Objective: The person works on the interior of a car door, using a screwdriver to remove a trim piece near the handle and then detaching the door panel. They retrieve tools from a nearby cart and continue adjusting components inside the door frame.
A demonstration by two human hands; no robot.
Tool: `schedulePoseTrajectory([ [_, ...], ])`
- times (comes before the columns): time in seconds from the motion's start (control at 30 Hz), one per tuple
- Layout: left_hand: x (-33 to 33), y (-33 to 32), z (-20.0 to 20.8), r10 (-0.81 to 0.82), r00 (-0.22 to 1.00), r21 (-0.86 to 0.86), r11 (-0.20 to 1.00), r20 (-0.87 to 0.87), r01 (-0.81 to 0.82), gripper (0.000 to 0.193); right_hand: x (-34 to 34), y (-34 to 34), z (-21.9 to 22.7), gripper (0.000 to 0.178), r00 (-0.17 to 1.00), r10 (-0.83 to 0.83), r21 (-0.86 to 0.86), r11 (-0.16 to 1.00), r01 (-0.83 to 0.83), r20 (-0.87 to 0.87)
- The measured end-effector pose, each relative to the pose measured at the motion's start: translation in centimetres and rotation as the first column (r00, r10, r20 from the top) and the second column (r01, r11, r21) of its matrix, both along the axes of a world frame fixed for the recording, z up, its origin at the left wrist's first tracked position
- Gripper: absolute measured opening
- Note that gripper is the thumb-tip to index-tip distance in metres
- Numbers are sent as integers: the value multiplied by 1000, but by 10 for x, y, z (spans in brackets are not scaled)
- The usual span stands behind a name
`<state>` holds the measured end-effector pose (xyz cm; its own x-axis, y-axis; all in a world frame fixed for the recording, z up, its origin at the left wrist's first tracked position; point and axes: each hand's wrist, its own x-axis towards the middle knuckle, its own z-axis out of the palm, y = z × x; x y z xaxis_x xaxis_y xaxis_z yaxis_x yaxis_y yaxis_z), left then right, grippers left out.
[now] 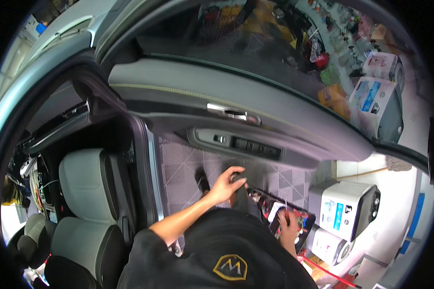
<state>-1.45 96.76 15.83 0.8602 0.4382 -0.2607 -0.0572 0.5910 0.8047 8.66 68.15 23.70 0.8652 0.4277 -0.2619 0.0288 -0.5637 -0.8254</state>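
My left hand (226,186) is in front of my body, below the open car door (275,118). Its fingers are curled around a small dark object (238,178), whose kind I cannot make out. My right hand (288,225) is lower and to the right, over a dark tray (306,233) of small, colourful items. The fingers of that hand are bent together near a thin, light stick-like piece; what is between them is too small to name. On the door's inner side are a silver door handle (234,113) and a panel of window switches (256,146).
A grey car seat (84,192) is to the left, beyond the door sill (155,178). White boxy machines (345,212) stand at the right. A red rod or hose (330,273) runs along the lower right. Shelves with bottles (347,29) are beyond the door glass.
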Motion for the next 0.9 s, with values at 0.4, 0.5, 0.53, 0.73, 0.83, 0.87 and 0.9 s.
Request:
schedulePoseTrajectory([
  [0.4, -21, -63, 68, -254, 962, -159, 951, 96, 267, 42, -15, 44, 22, 19, 963, 255, 141, 954, -266, 91],
  [0.5, -29, -98, 75, -376, 914, -387, 829, 150, 404, 39, -27, -6, 3, 18, 991, 131, 336, 933, -128, 13],
  [0.53, -24, -116, 77, -415, 904, -366, 829, 102, 422, 37, -29, -25, 8, 20, 980, 136, 218, 962, -165, 145],
  [0.73, -13, -211, 67, -545, 755, -121, 832, -365, 542, 37, -63, -126, -27, 31, 1000, 24, 231, 973, -21, -10],
  [0.83, -39, -255, 49, -511, 761, -156, 856, -400, 493, 33, -88, -171, -45, 19, 996, 14, 273, 962, 10, -88],
  [0.87, -49, -264, 44, -514, 748, -165, 854, -420, 494, 34, -95, -188, -51, 21, 991, -7, 285, 957, 45, -134],
  [0.9, -58, -273, 39, -494, 744, -158, 864, -450, 478, 36, -100, -202, -60, 22, 984, -5, 315, 947, 62, -179],
])
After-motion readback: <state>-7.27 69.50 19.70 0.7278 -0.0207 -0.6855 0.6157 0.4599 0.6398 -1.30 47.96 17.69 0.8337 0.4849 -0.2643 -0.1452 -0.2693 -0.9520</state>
